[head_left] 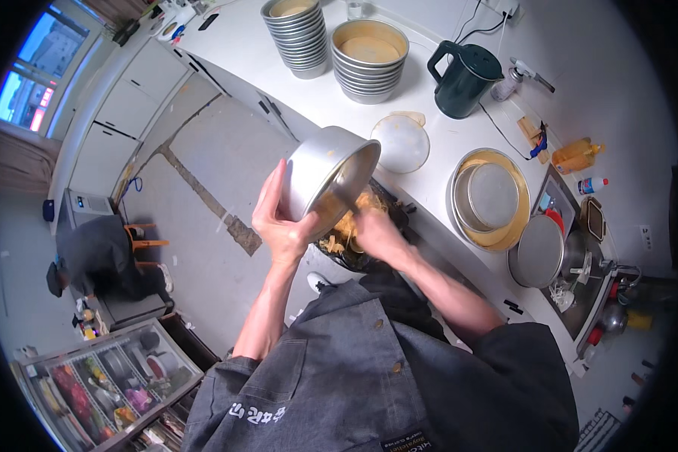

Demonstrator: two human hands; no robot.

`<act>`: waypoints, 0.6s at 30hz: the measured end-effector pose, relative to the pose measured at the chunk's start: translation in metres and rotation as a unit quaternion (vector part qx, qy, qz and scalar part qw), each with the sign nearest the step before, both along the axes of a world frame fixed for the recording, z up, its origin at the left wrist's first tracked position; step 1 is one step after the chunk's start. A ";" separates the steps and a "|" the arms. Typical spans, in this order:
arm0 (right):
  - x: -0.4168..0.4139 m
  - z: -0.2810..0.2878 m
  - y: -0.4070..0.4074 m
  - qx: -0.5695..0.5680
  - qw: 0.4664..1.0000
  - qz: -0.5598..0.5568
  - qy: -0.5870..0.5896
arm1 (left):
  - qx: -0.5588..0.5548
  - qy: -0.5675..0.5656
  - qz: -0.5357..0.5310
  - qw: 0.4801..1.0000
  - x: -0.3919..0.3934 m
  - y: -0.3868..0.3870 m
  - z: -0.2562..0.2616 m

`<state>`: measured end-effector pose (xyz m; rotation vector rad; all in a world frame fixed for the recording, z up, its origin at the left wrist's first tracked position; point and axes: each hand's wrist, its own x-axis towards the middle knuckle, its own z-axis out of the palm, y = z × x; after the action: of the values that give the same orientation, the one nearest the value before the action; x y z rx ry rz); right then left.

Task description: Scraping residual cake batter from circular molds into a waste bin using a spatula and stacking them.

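My left hand (282,217) grips a round metal cake pan (319,161), tilted on its side with its opening towards the right. At the pan's mouth my right hand (377,231) is closed on a dark, blurred tool (347,198), whose kind I cannot tell; its far part reaches inside the pan. Below both hands is a black-lined bin (395,220) holding yellow-brown cake scraps (334,244). A flat round metal disc (401,144) lies on the white counter just beyond the pan.
Two stacks of cake pans (371,68) and a dark green electric kettle (466,79) stand on the counter. Nested pans (489,198) and a sink (587,299) are at the right. A person (107,254) sits bent forward at the left, near a glass-topped display fridge (113,384).
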<state>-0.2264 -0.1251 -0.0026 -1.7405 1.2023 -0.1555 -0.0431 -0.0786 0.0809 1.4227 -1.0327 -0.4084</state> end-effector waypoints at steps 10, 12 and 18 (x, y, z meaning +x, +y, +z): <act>-0.017 -0.032 -0.013 -0.182 0.983 0.009 0.019 | -0.025 0.030 0.014 0.999 -0.001 0.002 -0.012; 0.001 0.025 0.003 0.167 0.984 0.056 0.010 | -0.016 0.045 0.029 0.998 0.003 0.008 -0.016; 0.005 0.040 0.002 0.519 0.837 0.053 -0.164 | -0.057 0.020 0.019 0.998 0.016 0.011 -0.034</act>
<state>-0.2218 -0.1229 0.0370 -0.7577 0.6897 0.2345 -0.0267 -0.0674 0.0468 1.3251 -0.9792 -0.3435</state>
